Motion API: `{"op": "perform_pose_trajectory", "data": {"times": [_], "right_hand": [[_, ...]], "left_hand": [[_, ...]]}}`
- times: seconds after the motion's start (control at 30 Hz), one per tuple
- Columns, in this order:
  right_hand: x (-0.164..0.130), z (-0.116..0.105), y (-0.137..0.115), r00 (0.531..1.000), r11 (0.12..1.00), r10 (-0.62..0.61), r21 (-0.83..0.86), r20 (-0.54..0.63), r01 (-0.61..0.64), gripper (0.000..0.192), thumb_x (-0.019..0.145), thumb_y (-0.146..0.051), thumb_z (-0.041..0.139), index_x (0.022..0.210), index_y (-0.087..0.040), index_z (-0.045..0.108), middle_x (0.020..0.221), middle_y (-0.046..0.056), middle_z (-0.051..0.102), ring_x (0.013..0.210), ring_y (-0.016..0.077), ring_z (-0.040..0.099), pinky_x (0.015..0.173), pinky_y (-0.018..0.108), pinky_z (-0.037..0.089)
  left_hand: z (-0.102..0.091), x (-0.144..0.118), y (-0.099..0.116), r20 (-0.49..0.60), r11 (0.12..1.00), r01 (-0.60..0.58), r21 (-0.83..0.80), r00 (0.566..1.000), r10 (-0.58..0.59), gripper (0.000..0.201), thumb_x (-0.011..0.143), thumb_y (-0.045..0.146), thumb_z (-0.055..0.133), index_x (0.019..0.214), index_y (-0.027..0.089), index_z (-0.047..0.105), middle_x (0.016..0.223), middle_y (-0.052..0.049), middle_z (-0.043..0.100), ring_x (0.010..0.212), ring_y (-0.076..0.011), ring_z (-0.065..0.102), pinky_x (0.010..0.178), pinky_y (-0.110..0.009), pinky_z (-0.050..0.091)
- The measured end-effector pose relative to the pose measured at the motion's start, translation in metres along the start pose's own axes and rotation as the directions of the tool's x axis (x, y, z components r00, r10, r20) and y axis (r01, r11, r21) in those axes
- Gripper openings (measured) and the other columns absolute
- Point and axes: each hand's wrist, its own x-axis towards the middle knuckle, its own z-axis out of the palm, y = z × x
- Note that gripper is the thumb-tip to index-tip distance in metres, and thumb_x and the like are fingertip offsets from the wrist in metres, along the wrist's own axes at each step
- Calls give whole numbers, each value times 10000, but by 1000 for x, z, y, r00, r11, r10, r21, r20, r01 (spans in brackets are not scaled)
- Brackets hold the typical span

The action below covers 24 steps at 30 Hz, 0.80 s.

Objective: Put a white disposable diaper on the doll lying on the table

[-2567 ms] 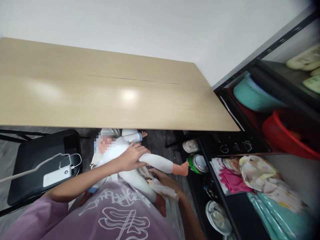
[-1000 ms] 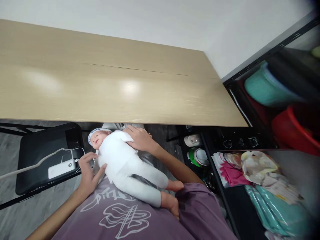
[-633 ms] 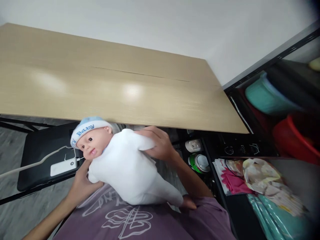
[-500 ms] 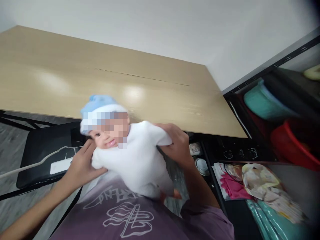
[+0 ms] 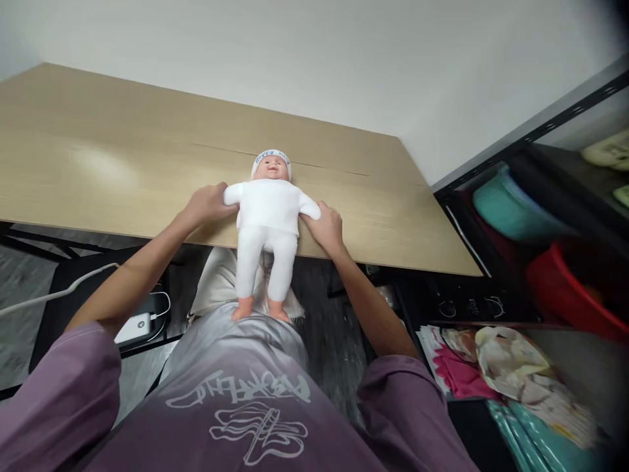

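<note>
Shifted forward, the baby doll (image 5: 268,204) has its torso over the tabletop (image 5: 388,216), legs (image 5: 282,262) overhanging; left hand (image 5: 208,203) and right hand (image 5: 327,227) pinch its arms (image 5: 309,206); either grip slackening could tip it off.

Indoor room, household or storeroom in type; which of the two could not be told. Evidence: a wood-topped table (image 5: 122,144) stood by a white wall (image 5: 236,52); a dark slotted rack (image 5: 580,107) held a teal basin (image 5: 511,206), a red basin (image 5: 555,288) and pink cloth (image 5: 457,375). Floor (image 5: 334,328) appeared grey, wood-grained.
</note>
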Motion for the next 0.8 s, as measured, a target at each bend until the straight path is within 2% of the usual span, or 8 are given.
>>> {"op": "perform_pose_trajectory", "data": {"times": [0.13,0.27,0.5,0.7,0.8], "right_hand": [[27,30,6,997,998,-52,-22,-60,51,335,1061,-498,660,1105,-193,792,1137,196,852,1058,377,735,968,457,552],[64,52,10,990,997,-73,-27,-119,70,321,1052,-491,623,1069,-199,755,1123,193,836,1021,346,703,930,429,537],[148,88,23,982,997,-63,24,-180,69,394,1028,-596,602,1020,-216,705,1059,166,809,968,338,698,920,454,556],[220,114,37,977,996,-67,43,-201,77,392,1029,-604,688,1064,-214,694,1117,185,804,1055,375,726,994,532,566],[251,120,37,976,996,-81,18,-203,86,389,1049,-565,733,1132,-186,715,1163,191,814,1058,343,716,1000,520,554]], "left_hand": [[17,27,-17,-68,1000,-9,-23,998,7,711,1007,774,588,1331,153,708,1295,-255,822,1166,-450,773,935,-451,541],[32,63,-31,-171,998,-56,-5,984,54,725,1025,790,554,1302,137,704,1285,-271,800,1153,-442,754,992,-482,531],[46,153,-51,-294,994,-105,3,950,102,737,1025,826,564,1287,153,710,1234,-245,803,1141,-426,737,1033,-504,536],[55,234,-71,-369,990,-133,-46,923,107,822,1027,905,566,1323,148,685,1280,-242,782,1286,-461,713,1157,-557,489],[58,271,-80,-392,985,-164,-57,911,129,855,1017,945,584,1329,154,675,1306,-234,770,1338,-461,696,1193,-569,464]]}}
